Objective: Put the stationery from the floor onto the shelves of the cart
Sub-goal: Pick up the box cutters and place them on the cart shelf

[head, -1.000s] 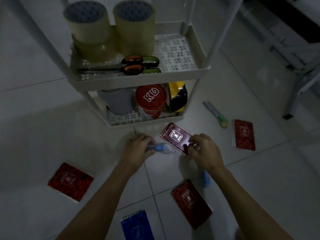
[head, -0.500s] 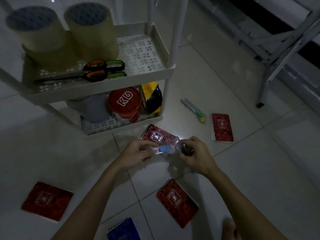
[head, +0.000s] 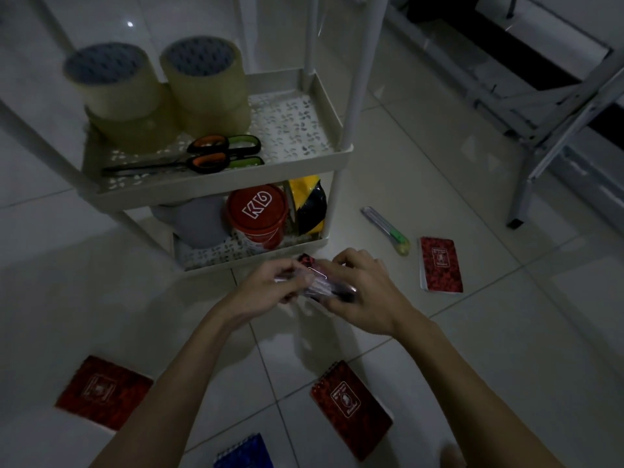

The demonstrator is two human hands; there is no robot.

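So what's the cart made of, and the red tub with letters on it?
The cart looks like cream plastic: matte, moulded shelves with small punched holes. The red tub also seems plastic, smooth and slightly shiny, with white printed letters on the lid. Dim light leaves both uncertain.

The white cart stands on the tiled floor; its upper shelf holds two tape stacks and scissors; its bottom shelf holds a red tub and yellow-black tape; on the floor lie red notebooks, a blue notebook and a cutter.
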